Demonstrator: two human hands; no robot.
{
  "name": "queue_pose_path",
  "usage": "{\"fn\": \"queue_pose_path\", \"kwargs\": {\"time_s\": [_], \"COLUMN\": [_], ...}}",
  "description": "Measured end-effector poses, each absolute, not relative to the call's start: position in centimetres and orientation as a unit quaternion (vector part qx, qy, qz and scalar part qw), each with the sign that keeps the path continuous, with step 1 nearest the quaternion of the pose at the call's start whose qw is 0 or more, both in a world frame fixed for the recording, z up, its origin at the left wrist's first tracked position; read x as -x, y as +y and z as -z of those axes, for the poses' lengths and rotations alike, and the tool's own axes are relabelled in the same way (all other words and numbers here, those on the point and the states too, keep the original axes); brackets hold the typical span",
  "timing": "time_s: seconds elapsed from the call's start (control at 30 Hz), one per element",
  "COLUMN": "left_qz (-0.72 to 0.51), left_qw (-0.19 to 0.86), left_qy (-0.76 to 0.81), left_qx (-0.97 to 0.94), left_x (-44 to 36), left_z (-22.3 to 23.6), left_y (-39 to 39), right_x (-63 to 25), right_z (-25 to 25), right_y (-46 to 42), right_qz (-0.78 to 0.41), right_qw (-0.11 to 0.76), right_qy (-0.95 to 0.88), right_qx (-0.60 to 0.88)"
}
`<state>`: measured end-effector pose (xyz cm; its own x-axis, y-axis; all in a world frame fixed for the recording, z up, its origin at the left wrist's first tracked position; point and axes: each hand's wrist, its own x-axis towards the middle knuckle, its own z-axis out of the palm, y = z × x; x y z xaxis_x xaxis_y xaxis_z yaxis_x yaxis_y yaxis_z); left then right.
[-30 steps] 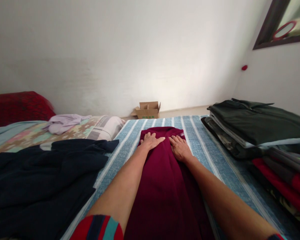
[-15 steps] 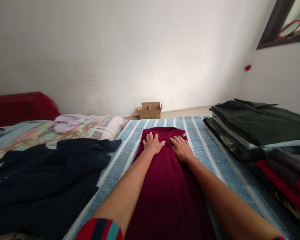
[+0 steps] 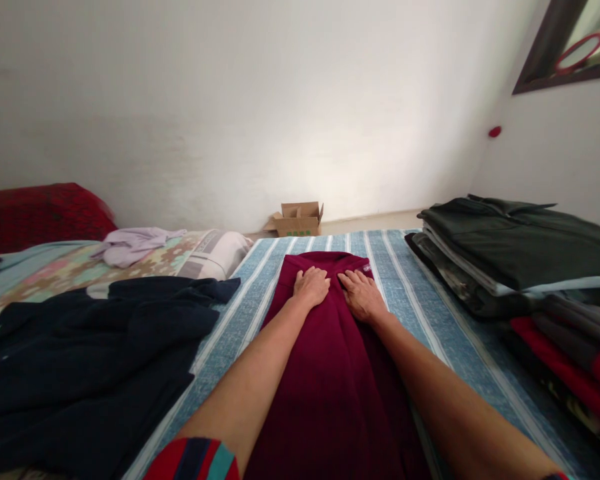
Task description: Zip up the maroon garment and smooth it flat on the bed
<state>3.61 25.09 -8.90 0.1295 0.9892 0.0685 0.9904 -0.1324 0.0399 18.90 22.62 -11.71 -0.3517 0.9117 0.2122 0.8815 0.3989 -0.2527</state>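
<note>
A pair of maroon trousers (image 3: 325, 373) is laid lengthwise on the blue striped bedcover, waistband away from me, with small white lettering near its far right corner. My left hand (image 3: 312, 287) rests palm down on the upper part, fingers close together and slightly bent. Beside it, my right hand (image 3: 362, 296) presses on the cloth with fingers stretched forward and a little apart. No fold of fabric shows gripped in either hand. The fingertips are small and partly hidden on the left.
Dark navy clothing (image 3: 95, 367) is spread at the left, beyond it a lilac cloth (image 3: 133, 247). Folded dark green garments (image 3: 515, 243) are stacked at the right, above more folded clothes (image 3: 570, 367). An open cardboard box (image 3: 299, 220) stands by the wall past the striped bedcover (image 3: 410, 287).
My left hand has slid slightly right across the trousers, and its spread fingers have drawn together. The right hand stays nearly in place on the cloth.
</note>
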Motion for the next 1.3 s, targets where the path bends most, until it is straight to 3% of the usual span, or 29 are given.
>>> {"fn": "queue_pose_path", "kwargs": {"time_s": [0.77,0.97,1.3], "left_qz": [0.075,0.032,0.048], "left_qw": [0.045,-0.002,-0.021], "left_qy": [-0.701,-0.721,-0.719], "left_qx": [0.708,0.692,0.693], "left_x": [-6.8,-8.1,-7.8], "left_z": [6.8,8.6,10.3], "left_y": [21.6,20.1,19.5], "right_x": [-19.0,-19.1,-20.0], "right_z": [11.7,12.0,10.1], "right_y": [22.8,22.9,24.6], "right_qz": [-0.055,-0.072,-0.134], "right_qw": [0.182,0.197,0.337], "right_qy": [-0.819,-0.818,-0.689], "right_qx": [0.541,0.536,0.628]}}
